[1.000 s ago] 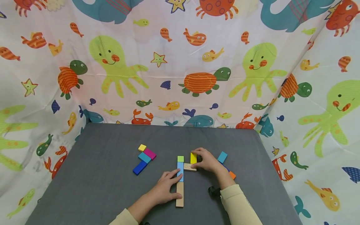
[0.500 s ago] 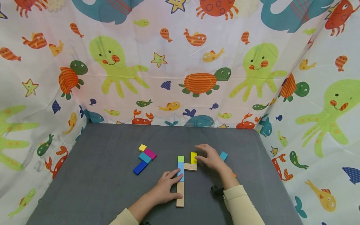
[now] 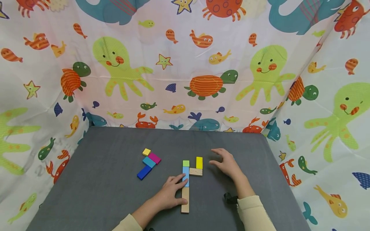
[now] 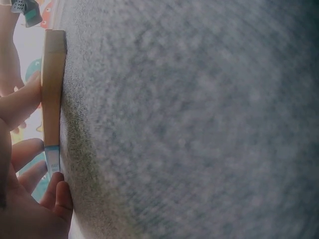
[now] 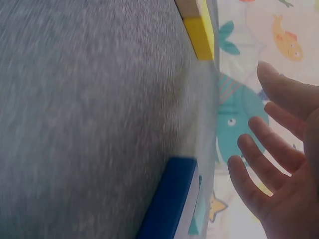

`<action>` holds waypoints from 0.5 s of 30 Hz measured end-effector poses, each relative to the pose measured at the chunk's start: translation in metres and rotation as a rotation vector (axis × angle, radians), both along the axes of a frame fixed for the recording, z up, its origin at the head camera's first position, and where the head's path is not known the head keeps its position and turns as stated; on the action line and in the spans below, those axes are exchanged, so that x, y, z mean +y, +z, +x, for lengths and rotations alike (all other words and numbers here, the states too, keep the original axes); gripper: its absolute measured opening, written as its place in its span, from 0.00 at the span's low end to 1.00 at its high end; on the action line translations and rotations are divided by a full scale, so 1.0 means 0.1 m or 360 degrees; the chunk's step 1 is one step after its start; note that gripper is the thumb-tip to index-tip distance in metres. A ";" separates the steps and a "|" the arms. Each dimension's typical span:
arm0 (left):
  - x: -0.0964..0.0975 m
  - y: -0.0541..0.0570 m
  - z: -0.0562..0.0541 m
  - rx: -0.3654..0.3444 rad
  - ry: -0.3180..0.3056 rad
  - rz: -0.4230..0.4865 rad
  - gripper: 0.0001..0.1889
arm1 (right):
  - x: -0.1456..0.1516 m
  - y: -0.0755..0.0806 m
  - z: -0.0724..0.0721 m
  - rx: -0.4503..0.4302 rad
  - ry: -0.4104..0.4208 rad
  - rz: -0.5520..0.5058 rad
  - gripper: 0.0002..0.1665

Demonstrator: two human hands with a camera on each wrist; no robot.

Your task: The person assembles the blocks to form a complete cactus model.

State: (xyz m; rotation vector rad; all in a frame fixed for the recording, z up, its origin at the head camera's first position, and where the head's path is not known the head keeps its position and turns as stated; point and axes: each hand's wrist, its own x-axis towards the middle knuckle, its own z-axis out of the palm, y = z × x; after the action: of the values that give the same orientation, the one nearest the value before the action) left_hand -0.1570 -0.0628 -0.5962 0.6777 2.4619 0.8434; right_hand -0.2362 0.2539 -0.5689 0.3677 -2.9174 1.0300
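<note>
My left hand (image 3: 170,194) rests against a column of blocks, its thumb touching the long plain wooden block (image 3: 185,200) and its fingertips on the light blue block (image 3: 185,170). A small green block (image 3: 186,163) tops that column. Beside the light blue block lies a short wooden block (image 3: 196,172), with a yellow block (image 3: 199,162) standing off its far side. To the right of the yellow block, my right hand (image 3: 228,163) hovers apart from it, fingers spread and holding nothing. Below that hand, the right wrist view shows a dark blue block (image 5: 169,199) and part of a teal block (image 5: 198,214).
Left of the column is a joined group: a small yellow block (image 3: 146,152), a magenta block (image 3: 154,157), a blue block (image 3: 149,162) and a dark blue block (image 3: 144,172). The grey tabletop (image 3: 101,179) is backed by a sea-animal curtain (image 3: 173,70).
My right hand has let go of the yellow block and moved right, now covering the blocks there in the head view. The yellow block stays in place. My left hand has not moved.
</note>
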 end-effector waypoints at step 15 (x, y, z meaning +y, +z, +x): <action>0.00 0.01 0.01 -0.0001 0.0010 0.0004 0.44 | 0.37 -0.02 0.11 -0.0145 -0.0286 0.0035 0.38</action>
State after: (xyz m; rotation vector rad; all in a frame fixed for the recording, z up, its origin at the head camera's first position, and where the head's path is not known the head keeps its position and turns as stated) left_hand -0.1563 -0.0630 -0.5956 0.6707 2.4640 0.8491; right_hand -0.2254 0.2910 -0.5705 0.0587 -2.9751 1.0149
